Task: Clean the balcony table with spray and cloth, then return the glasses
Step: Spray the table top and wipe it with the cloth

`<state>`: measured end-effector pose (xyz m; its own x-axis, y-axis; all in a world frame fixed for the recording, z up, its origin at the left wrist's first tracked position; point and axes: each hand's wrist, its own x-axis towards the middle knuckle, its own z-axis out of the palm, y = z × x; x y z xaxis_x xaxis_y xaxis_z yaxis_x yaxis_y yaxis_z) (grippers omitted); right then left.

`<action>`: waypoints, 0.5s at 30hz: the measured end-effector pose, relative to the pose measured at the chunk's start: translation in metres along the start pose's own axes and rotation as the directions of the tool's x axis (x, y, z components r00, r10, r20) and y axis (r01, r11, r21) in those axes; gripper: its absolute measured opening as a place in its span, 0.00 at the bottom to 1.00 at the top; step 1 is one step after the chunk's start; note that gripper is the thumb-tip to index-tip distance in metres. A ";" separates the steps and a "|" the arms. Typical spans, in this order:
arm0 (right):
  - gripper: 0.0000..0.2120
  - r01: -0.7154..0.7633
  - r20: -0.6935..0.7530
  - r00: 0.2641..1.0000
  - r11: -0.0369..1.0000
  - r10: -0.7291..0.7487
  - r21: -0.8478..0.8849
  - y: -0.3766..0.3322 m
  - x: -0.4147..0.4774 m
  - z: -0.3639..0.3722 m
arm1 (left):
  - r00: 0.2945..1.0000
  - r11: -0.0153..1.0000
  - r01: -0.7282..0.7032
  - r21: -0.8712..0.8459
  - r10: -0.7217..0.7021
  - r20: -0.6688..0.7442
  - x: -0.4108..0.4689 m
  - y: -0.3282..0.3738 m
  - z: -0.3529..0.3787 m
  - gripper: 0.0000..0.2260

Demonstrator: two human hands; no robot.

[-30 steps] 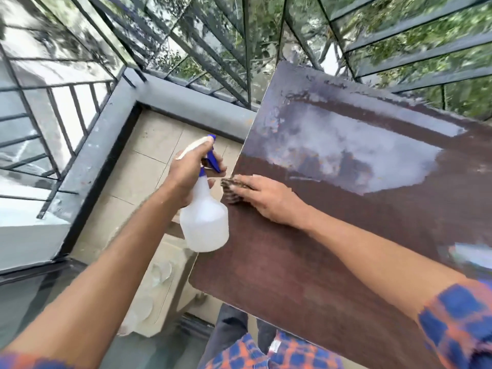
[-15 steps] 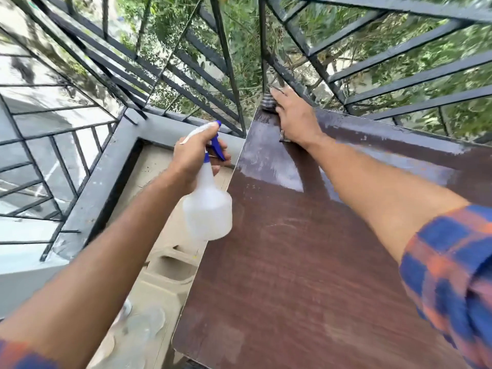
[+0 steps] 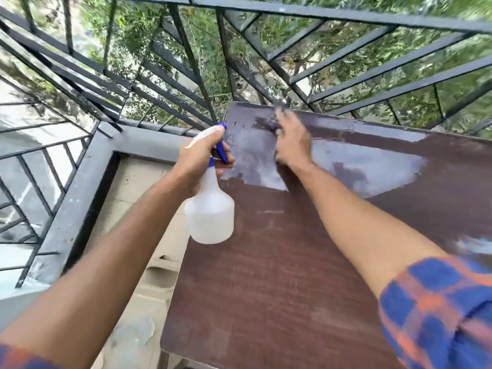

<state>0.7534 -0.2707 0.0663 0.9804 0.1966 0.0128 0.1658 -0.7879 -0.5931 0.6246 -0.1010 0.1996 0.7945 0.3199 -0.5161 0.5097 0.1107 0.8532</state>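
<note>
- My left hand (image 3: 203, 158) grips the neck of the spray bottle (image 3: 210, 217), fingers wrapped round it with one lying by the blue trigger (image 3: 221, 153); the bottle hangs in the air at the table's left edge, resting on nothing
- My right hand (image 3: 292, 141) reaches to the far left corner of the balcony table (image 3: 266, 283), over a dark smear I take for the cloth (image 3: 275, 123); motion blur keeps me from telling whether the fingers press flat on it or curl round it
- A wet sheen (image 3: 359, 166) lies in a band across the far half of the top, so I judge that part sprayed and the wiping under way there
- The near half shows dull, streaky brown with no gloss; by my reading it awaits both spray and cloth
- Low at the left, beside the table, a beige stool (image 3: 159, 272) carries pale see-through shapes that I take for the glasses (image 3: 135, 334), too blurred to be sure
- No glass stands on the tabletop, so the return step is not yet done
- The dark railing (image 3: 266, 12) runs close behind the far edge
</note>
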 end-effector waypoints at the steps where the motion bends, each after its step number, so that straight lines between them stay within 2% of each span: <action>1: 0.29 0.182 0.097 0.979 0.983 -0.180 -0.007 -0.019 -0.017 0.013 | 1.000 1.000 -0.010 0.010 0.010 0.008 -0.003 -0.002 0.001 0.12; 3: 0.25 0.450 0.218 0.865 0.891 -0.451 0.057 -0.038 -0.073 0.025 | 0.998 1.000 -0.018 0.019 0.017 0.052 -0.014 -0.005 0.011 0.14; 4: 0.22 0.536 0.259 0.800 0.838 -0.542 0.098 -0.038 -0.108 0.024 | 0.997 1.000 -0.016 0.023 0.015 0.075 -0.019 -0.007 0.015 0.15; 6: 0.22 0.659 0.342 0.675 0.743 -0.653 0.116 -0.012 -0.171 0.015 | 0.993 0.996 -0.016 0.085 0.006 0.120 -0.031 -0.010 0.023 0.16; 7: 0.22 0.681 0.345 0.659 0.725 -0.668 0.102 0.008 -0.192 0.004 | 0.991 0.993 -0.010 0.115 -0.005 0.131 -0.037 -0.012 0.025 0.17; 8: 0.22 0.668 0.293 0.698 0.742 -0.653 0.062 0.032 -0.202 -0.009 | 0.990 0.991 0.001 0.135 -0.020 0.138 -0.042 -0.015 0.026 0.16; 10: 0.25 0.520 0.148 0.848 0.853 -0.509 -0.044 0.078 -0.187 -0.036 | 0.988 0.989 0.029 0.142 -0.049 0.145 -0.050 -0.018 0.025 0.16; 12: 0.27 0.212 0.004 0.977 0.973 -0.213 -0.094 0.104 -0.145 -0.065 | 0.986 0.988 0.040 0.151 -0.063 0.151 -0.059 -0.021 0.023 0.14; 13: 0.27 0.061 -0.063 0.996 0.993 -0.068 -0.106 0.108 -0.119 -0.076 | 0.986 0.987 0.043 0.154 -0.066 0.154 -0.062 -0.023 0.022 0.13; 15: 0.27 -0.172 -0.160 0.975 0.980 0.154 -0.104 0.100 -0.071 -0.080 | 0.986 0.985 0.051 0.164 -0.076 0.148 -0.067 -0.026 0.018 0.14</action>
<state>0.7086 -0.4105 0.0708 0.9985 -0.0229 0.0497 0.0049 -0.8665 -0.4991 0.5638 -0.1422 0.2103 0.7936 0.1677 -0.5849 0.5970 -0.0292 0.8017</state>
